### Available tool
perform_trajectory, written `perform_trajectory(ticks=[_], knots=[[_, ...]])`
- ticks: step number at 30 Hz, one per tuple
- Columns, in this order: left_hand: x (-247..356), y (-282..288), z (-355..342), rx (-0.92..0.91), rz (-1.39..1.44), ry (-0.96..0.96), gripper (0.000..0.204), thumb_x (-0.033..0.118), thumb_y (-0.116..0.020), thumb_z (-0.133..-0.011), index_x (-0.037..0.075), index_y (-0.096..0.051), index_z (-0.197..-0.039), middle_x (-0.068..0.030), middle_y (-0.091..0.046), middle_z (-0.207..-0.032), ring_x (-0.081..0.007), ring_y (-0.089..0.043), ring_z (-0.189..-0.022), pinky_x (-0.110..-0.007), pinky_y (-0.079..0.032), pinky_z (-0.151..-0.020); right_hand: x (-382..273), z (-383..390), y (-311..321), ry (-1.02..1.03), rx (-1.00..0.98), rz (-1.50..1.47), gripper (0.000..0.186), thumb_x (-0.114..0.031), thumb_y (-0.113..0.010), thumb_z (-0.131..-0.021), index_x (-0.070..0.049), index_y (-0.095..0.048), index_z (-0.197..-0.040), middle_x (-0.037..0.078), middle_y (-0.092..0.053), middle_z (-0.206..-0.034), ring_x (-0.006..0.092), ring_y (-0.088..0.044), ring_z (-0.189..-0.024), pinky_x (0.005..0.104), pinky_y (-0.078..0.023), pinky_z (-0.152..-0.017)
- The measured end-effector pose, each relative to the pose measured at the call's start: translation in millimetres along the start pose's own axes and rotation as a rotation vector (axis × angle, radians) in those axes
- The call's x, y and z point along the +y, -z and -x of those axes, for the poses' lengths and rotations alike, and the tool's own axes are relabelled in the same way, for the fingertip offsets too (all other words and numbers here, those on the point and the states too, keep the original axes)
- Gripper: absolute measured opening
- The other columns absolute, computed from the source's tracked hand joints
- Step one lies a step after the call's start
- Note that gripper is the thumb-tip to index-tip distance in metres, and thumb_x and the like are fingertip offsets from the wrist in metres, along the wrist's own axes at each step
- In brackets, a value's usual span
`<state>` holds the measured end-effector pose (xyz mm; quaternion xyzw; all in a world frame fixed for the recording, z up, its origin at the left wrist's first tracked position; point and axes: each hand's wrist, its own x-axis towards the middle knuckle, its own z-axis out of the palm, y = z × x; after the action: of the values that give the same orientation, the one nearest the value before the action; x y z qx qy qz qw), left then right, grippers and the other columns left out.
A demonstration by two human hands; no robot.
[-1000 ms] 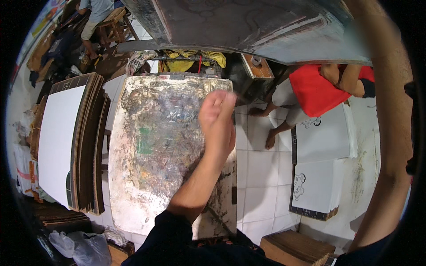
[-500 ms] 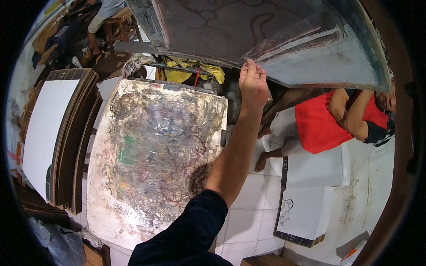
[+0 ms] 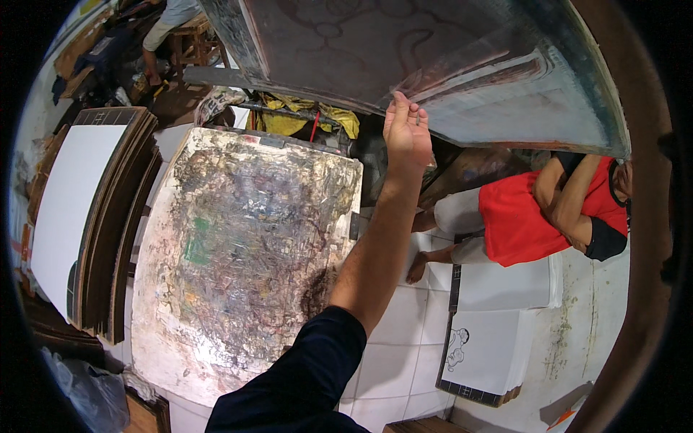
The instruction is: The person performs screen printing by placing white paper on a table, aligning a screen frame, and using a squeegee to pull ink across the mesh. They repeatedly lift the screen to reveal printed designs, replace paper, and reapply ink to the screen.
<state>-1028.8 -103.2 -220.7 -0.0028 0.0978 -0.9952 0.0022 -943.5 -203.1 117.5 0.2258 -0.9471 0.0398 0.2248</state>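
My left hand (image 3: 407,133) is raised palm toward me at the lower edge of a dark, stained screen panel (image 3: 346,50) tilted up at the top. Its thumb and fingers are drawn together by that edge; a thin translucent thing shows at the fingertips, too unclear to name. Below lies a paint-crusted board (image 3: 245,231) with a green patch. My right forearm (image 3: 635,303) runs dimly up the right rim; its hand is out of sight.
Stacked boards with white sheets (image 3: 76,209) stand left. A person in red (image 3: 520,220) with folded arms is right, above drawn-on paper stacks (image 3: 484,346). Another person (image 3: 166,25) is at upper left near a wooden stool (image 3: 191,50). A plastic bag (image 3: 90,397) sits lower left.
My left hand has risen from over the board to the panel's edge. The panel's right part has dropped lower in view, and the person in red appears lower, arms folded.
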Motion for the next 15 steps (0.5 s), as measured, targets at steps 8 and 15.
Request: perform_trajectory(ticks=[8, 15], knots=[[2.3, -9.2, -10.9, 0.033, -0.020, 0.017, 0.034, 0.037, -0.080, -0.095, 0.014, -0.059, -0.108, 0.0036, -0.052, -0.094, -0.0110, -0.049, -0.087, -0.029, -0.046, -0.085, 2.7, -2.4, 5.3, -0.021, -0.011, 0.016, 0.073, -0.070, -0.051, -0.098, -0.009, -0.071, -0.132, 0.024, -0.068, -0.133, 0.0353, -0.063, -0.124, 0.0429, -0.046, -0.105], [-1.9, 13.1, -16.0, 0.190, -0.159, 0.093, 0.040, 0.041, -0.077, -0.096, 0.009, -0.057, -0.108, 0.0017, -0.052, -0.095, -0.0143, -0.051, -0.089, -0.032, -0.049, -0.092, 2.3, -6.0, 8.3, -0.053, -0.015, 0.037, 0.074, -0.070, -0.049, -0.098, -0.009, -0.070, -0.133, 0.025, -0.067, -0.134, 0.0363, -0.063, -0.125, 0.0432, -0.045, -0.105]])
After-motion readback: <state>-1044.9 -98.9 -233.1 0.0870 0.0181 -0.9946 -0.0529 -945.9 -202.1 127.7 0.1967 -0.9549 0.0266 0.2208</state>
